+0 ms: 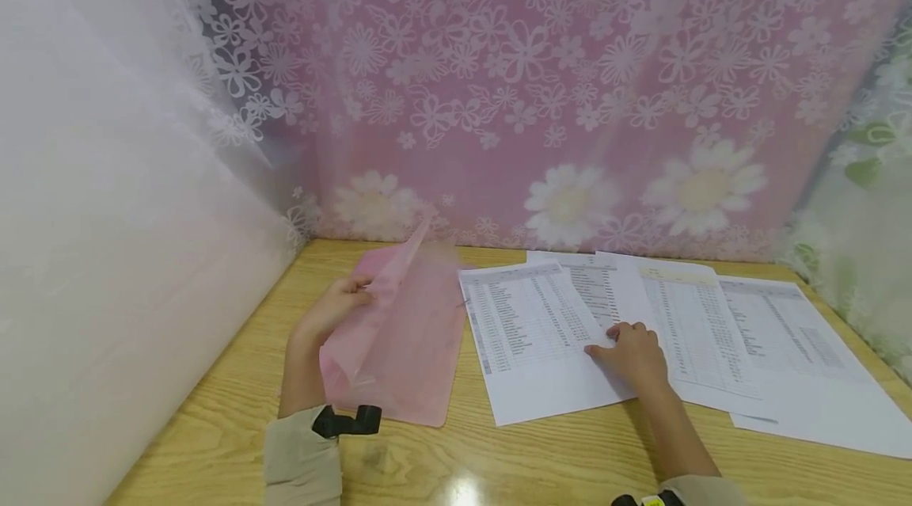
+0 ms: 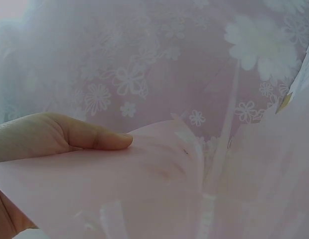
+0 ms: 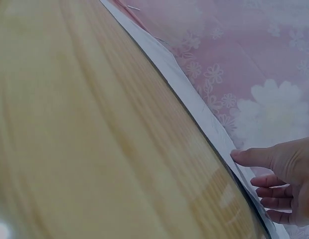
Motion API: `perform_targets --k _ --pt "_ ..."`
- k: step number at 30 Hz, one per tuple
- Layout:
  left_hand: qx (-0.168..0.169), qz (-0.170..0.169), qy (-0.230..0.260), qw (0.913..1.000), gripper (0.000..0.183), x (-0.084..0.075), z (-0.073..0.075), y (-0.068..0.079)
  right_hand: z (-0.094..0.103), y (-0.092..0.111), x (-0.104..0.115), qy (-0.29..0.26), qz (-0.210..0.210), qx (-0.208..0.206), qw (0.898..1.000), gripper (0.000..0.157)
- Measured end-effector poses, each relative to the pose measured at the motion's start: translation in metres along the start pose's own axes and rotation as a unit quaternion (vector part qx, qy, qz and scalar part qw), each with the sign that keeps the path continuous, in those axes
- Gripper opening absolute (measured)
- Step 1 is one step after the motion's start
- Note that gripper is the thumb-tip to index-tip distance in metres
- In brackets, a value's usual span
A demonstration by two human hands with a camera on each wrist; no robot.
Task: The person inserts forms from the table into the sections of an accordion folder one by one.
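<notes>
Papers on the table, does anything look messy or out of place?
Yes. The printed sheets lie fanned and overlapping at different angles, not squared up. The pink folder's top flap is lifted by the left hand.

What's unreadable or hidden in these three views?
- Print on the printed sheets: too small, head view.
- Inside of the pink folder: hidden by its lifted, blurred flap; the left wrist view is filled by it.
- Left hand fingers: behind the flap.
- Right hand fingertips: cut off by the right wrist view's edge.
</notes>
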State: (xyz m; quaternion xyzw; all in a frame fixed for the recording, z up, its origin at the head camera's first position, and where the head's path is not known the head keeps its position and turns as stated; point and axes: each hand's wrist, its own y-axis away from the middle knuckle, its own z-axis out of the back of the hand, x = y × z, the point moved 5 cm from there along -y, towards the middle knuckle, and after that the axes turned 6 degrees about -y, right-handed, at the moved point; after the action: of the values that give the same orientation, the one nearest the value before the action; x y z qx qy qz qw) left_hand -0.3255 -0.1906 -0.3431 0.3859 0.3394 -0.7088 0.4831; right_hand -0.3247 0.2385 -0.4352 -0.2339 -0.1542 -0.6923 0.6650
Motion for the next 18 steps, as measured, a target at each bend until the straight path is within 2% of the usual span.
perform_targets --k 7,14,18 --pt "0.002 0.011 0.003 0.9999 0.042 -0.0003 -0.0007 -0.0007 -0.0005 0.0032 0.0033 -0.014 -0.018 0.002 1.0 0.046" --pt "-0.001 0.014 0.005 0.9999 0.042 0.0015 -0.0005 0.0 0.0007 0.0044 0.0064 -0.018 -0.018 0.0 1.0 0.048" --pt "0.0 0.007 0.003 1.0 0.04 0.0005 -0.0002 0.0002 0.0019 0.0053 0.0096 -0.018 -0.014 -0.005 1.0 0.042"
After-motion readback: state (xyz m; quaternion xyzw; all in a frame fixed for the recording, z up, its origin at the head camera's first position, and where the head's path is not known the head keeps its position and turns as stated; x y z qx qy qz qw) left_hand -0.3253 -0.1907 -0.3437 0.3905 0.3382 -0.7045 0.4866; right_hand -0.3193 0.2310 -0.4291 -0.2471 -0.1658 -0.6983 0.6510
